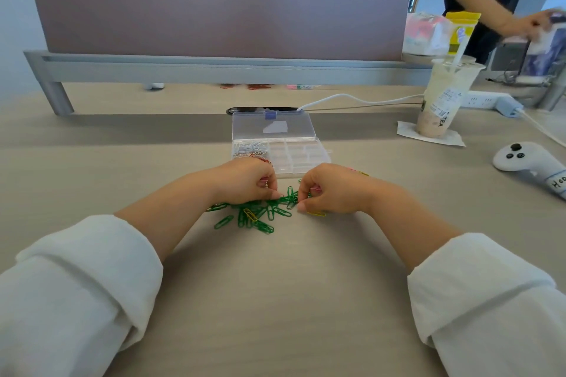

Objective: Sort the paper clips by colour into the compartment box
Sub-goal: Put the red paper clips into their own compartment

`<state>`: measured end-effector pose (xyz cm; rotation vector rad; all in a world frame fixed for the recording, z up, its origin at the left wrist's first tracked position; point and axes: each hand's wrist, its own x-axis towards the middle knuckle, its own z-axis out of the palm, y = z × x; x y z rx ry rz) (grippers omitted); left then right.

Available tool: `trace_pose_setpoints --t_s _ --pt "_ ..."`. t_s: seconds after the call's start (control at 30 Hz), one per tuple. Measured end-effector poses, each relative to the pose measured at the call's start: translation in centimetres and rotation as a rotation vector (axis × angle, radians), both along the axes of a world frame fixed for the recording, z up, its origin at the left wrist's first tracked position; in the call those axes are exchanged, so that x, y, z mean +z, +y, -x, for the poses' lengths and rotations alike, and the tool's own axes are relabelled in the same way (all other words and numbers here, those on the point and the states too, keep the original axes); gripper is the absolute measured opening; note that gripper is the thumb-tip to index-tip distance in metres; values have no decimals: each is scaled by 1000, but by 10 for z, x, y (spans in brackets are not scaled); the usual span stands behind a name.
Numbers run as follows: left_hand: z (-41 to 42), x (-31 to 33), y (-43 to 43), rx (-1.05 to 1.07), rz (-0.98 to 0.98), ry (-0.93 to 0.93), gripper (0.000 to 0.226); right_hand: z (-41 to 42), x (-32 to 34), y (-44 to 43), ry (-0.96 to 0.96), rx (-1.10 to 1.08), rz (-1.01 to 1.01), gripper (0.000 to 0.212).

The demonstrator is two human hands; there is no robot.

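Note:
A heap of green paper clips (255, 216) lies on the desk, with a yellow clip (250, 214) among them and another yellow clip (317, 214) under my right hand. My left hand (248, 180) and my right hand (329, 188) sit over the heap with curled fingers, and both pinch green clips between them. Behind the hands stands the clear compartment box (301, 159) with its lid up. Its left compartment holds white clips (249, 147), and red clips (260, 158) show just behind my left hand. The other compartments look empty.
A milk tea cup (444, 98) on a napkin stands at the right, with a white controller (533, 164) nearer the edge. A power strip (487, 100) and cables run along the back. A mauve partition (214, 3) closes the rear. Another person's arm (502, 14) reaches at top right.

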<state>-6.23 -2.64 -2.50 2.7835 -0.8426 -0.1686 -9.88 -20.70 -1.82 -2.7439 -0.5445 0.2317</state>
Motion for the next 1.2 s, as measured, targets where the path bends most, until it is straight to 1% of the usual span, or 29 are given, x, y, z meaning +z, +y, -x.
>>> trace_pose_setpoints --t_s 0.1,0.27,0.37,0.43,0.53,0.6,0.63,0.73,0.8,0.87,0.97,1.07,1.13,1.2 --pt "-2 -3 2 43 -6 -18 15 -2 -1 0 14 3 35 10" --pt "-3 -8 2 134 185 18 22 -4 -1 -2 25 2 92 15" --pt "1 -9 0 117 244 -7 15 -5 -2 -2 28 -15 100 14" --pt "3 -8 -1 106 304 -2 9 -6 -2 -4 37 -60 -14 18" --pt "4 -8 -3 91 366 -17 19 -7 0 -9 -36 -102 -238 23" --pt "3 -8 -3 96 380 -17 24 -7 1 -15 -11 -111 -371 18" --pt "3 -8 -5 100 384 -9 26 -8 1 -19 10 -123 -407 16" --pt "6 -6 -13 92 406 24 32 -11 -2 -34 20 -191 -421 12" --pt "11 -3 -22 92 419 41 34 -14 -3 -41 22 -213 -437 21" --pt "16 1 -31 69 376 7 32 -16 -4 -48 18 -224 -422 29" --pt "22 5 -50 5 254 -109 22 -16 -3 -55 -8 -264 -388 34" --pt "20 7 -65 -62 139 -150 15 -14 3 -64 30 -321 -462 34" --pt "18 8 -73 -97 90 -126 18 -10 7 -70 34 -308 -450 31" --pt "15 9 -78 -122 57 -110 19 -6 8 -75 31 -228 -367 21"
